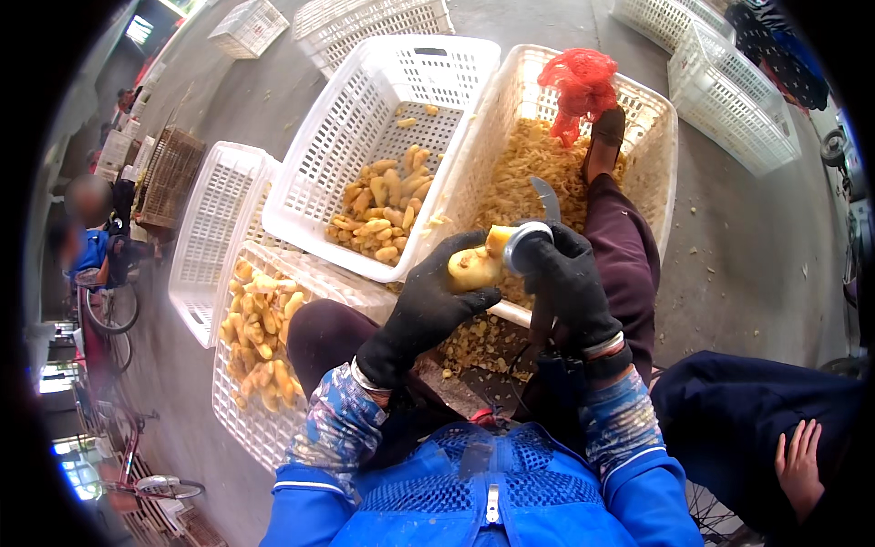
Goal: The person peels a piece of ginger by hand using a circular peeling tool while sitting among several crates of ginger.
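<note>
My left hand (437, 294), in a black glove, grips a partly peeled ginger root (473, 269). My right hand (577, 280), gloved alike, holds a knife with a curved blade (545, 197) that points away from me. A round, shiny metal piece (517, 249) at the right thumb presses against the root; its exact kind is unclear. Under my hands stands a white plastic crate (653, 164) with ginger peelings (516, 174). Left of it, another white crate (321, 140) contains ginger pieces (386, 205). More ginger roots (260, 335) fill a crate (249, 431) by my left knee.
A red mesh bag (581, 82) hangs over the peelings crate's far end, beside my shoe (605, 140) inside. More white crates (728, 102) stand farther off. Another person's hand (800, 465) rests on dark clothing at right. Bicycles (113, 308) and people are at far left.
</note>
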The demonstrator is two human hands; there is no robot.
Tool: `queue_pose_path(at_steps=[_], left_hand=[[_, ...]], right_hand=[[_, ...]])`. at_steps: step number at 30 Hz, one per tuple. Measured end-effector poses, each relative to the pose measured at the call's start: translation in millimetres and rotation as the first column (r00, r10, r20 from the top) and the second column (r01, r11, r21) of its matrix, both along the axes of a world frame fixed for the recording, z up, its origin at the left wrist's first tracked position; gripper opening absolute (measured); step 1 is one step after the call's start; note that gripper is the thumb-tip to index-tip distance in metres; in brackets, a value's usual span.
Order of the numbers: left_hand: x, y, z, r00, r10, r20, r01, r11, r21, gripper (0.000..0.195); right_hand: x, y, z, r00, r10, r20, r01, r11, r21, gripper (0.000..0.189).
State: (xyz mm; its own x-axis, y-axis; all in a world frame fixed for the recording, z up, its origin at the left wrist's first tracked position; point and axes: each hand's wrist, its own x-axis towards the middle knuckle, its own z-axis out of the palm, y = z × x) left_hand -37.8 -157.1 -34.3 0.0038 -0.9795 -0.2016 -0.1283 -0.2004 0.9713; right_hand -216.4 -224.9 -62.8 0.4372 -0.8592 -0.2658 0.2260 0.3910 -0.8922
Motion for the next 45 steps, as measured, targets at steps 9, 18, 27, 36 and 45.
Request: queue_pose_path(at_steps=[9,18,27,36,45], left_hand=[[5,-1,3,0.996,-0.004,0.093,0.008,0.999,-0.041,0.051],[14,-3,-1,0.98,0.126,0.154,-0.112,0.989,-0.096,0.045],[9,-4,8,0.982,0.178,0.066,-0.176,0.984,-0.032,0.048],[10,-2,4,0.988,0.14,0.062,-0.133,0.986,-0.104,0.048],[13,-3,0,0.979,0.176,0.103,-0.16,0.976,-0.149,0.055]], right_hand=[[0,2,4,0.999,0.031,-0.012,-0.03,0.999,0.027,0.026],[-13,-15,-10,0.965,-0.197,-0.175,0.217,0.97,0.108,0.023],[-60,-59,8,0.791,-0.548,-0.271,0.143,0.596,-0.79,0.005],[-60,-45,-13,0.705,-0.454,-0.545,-0.33,0.471,-0.818,0.006],[-51,-28,-8,0.688,-0.255,-0.68,-0.504,0.506,-0.7,0.02]])
